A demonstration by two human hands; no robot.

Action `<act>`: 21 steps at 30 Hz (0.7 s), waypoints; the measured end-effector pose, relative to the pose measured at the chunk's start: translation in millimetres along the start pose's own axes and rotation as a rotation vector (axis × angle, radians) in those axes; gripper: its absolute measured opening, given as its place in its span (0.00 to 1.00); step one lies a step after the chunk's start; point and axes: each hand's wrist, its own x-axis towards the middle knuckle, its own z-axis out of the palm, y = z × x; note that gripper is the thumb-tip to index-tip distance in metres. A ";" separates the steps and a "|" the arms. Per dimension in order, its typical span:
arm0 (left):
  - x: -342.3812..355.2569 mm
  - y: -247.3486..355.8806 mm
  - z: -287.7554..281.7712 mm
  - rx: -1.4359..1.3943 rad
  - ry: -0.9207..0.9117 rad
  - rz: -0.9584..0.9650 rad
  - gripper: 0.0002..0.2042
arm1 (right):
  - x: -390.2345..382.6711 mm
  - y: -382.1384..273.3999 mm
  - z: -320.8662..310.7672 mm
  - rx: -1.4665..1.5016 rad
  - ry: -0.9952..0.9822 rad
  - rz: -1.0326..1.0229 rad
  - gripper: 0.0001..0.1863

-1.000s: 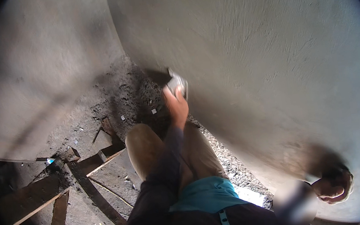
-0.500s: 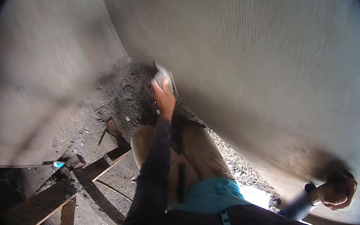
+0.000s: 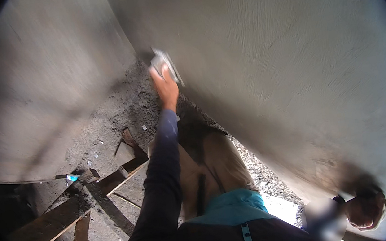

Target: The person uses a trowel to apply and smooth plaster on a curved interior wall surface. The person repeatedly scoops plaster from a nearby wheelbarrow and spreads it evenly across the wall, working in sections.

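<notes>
My left hand (image 3: 166, 88) is stretched forward, its fingers wrapped round a plastering trowel (image 3: 168, 66). The trowel's thin flat blade stands on edge along the foot of the grey plastered wall (image 3: 263, 65), close to the corner; motion blurs it a little. Low on the right, my right hand (image 3: 366, 211) is beside the same wall, over its own dark shadow. Its fingers look curled, and whatever they may hold is hidden. A dark round band (image 3: 338, 200) shows at that wrist.
A second plastered wall (image 3: 50, 79) meets the first at the corner. Rough mortar rubble (image 3: 123, 95) covers the floor there. Crossed wooden planks (image 3: 52, 220) lie at lower left, with a small blue scrap (image 3: 72, 177) near them. My bent knees (image 3: 221, 160) are close to the wall.
My left hand and the trowel have moved forward and slightly left along the wall's foot, toward the corner. The view has shifted a little; my right hand stays low by the wall.
</notes>
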 end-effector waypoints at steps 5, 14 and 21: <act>3.9 -31.4 10.0 0.104 -0.005 -0.028 0.24 | -0.1 9.5 -2.6 0.113 0.041 0.016 0.31; 153.3 112.7 -13.2 0.095 -0.030 0.314 0.43 | 18.8 2.2 -33.4 -0.163 -0.148 -0.078 0.33; -23.0 -105.2 -14.6 0.137 -0.216 -0.076 0.23 | 1.7 7.2 -19.6 -0.143 -0.153 -0.012 0.27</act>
